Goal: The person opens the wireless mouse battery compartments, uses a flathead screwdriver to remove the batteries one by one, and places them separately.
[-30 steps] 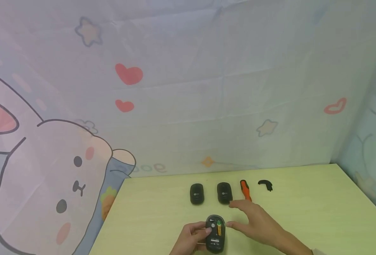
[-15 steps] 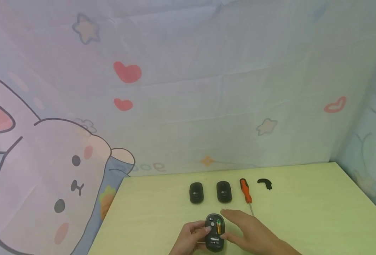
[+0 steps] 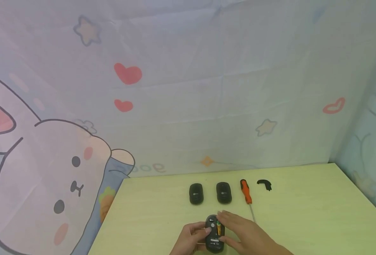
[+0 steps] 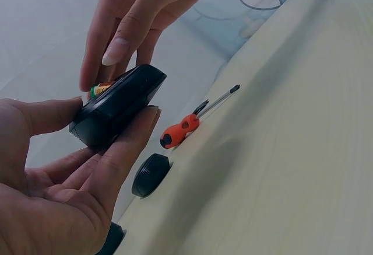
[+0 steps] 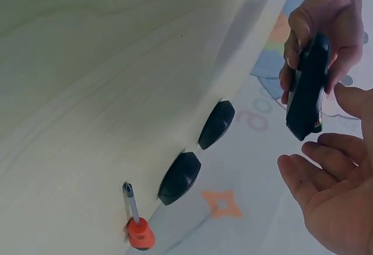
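My left hand [image 3: 191, 239] grips a black computer mouse [image 3: 213, 244], its underside turned up and its battery compartment uncovered. A green-and-orange battery [image 3: 219, 229] sits in that compartment; in the left wrist view the battery [image 4: 99, 88] sticks up a little above the mouse. The thumb of the left hand lies on the underside, with the other fingers beneath. My right hand [image 3: 245, 233] is over the mouse's right side, fingers extended near the battery and thumb close to the compartment's lower end. Whether its fingertips touch the battery I cannot tell.
Two more black mice [image 3: 196, 193] stand side by side farther back on the pale yellow table [image 3: 152, 212]. Right of them lies an orange-handled screwdriver [image 3: 246, 193], then a small curved black plastic piece [image 3: 265, 184]. A printed cloth [image 3: 181, 88] hangs behind.
My right hand has moved left and in over the held mouse, uncovering the screwdriver's shaft. The left hand and its mouse have stayed nearly still.
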`<state>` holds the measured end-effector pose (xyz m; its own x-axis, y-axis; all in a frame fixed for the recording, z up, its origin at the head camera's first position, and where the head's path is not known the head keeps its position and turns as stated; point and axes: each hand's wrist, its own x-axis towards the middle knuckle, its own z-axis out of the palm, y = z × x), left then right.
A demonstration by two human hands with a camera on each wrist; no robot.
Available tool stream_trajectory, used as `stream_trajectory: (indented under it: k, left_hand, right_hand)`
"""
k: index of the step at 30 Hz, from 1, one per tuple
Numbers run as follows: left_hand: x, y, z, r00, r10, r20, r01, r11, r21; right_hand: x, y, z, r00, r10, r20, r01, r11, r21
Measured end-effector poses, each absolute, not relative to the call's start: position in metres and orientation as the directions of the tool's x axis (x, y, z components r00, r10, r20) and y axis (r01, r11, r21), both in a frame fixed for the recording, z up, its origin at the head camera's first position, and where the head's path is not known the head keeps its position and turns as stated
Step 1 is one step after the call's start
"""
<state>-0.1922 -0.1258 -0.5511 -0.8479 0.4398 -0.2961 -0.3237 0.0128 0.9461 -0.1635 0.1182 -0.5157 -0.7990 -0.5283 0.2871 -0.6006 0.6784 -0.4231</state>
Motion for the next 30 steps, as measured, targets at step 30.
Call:
stream_trajectory:
  k: [30]
  left_hand:
    - [-0.191, -0.121, -0.549, -0.878, 0.386, -0.282, -0.276, 0.073, 0.958]
  right_hand:
    - [-0.166, 0.11, -0.527, -0.739, -0.506, 0.446, -0.668, 0.634, -0.389]
